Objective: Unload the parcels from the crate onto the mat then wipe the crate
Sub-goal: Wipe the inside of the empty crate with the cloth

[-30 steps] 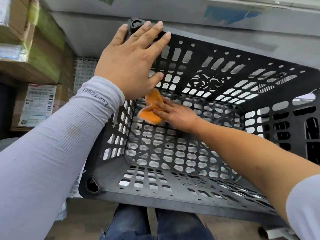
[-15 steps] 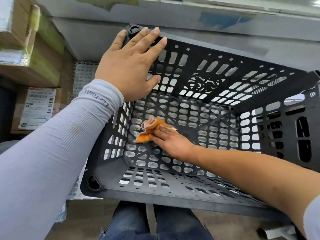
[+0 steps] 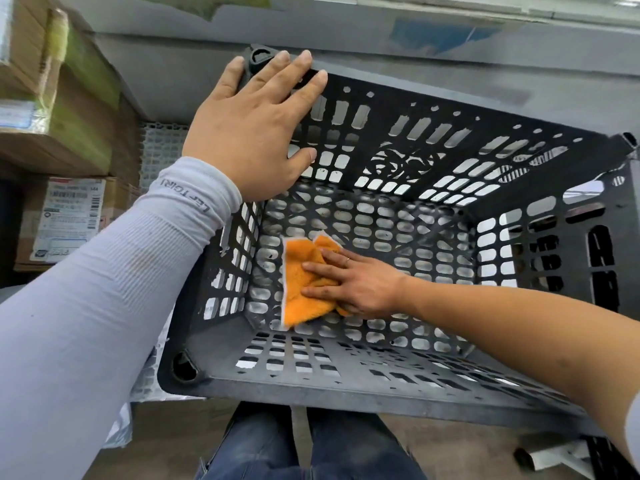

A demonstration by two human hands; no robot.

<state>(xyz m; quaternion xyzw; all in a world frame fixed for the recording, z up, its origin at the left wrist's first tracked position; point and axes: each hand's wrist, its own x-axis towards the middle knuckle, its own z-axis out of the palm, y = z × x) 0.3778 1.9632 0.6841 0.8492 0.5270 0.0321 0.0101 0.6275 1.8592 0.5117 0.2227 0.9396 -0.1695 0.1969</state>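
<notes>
A black perforated plastic crate (image 3: 433,393) fills the middle of the view, with no parcels inside. My left hand (image 3: 256,129) rests flat on its far left corner, fingers straight over the rim. My right hand (image 3: 353,282) reaches down inside and presses an orange cloth (image 3: 303,282) with straight fingers against the crate's floor, near the left wall. The cloth is crumpled and shows a white edge.
Cardboard parcels (image 3: 59,109) with shipping labels are stacked at the left, on a white grid mat (image 3: 162,150). A grey wall runs behind the crate. My legs in blue jeans (image 3: 304,445) show below the crate's near rim.
My right hand has slid the orange cloth from the far left part of the crate's inside down and toward me across the floor. My left hand has stayed on the corner.
</notes>
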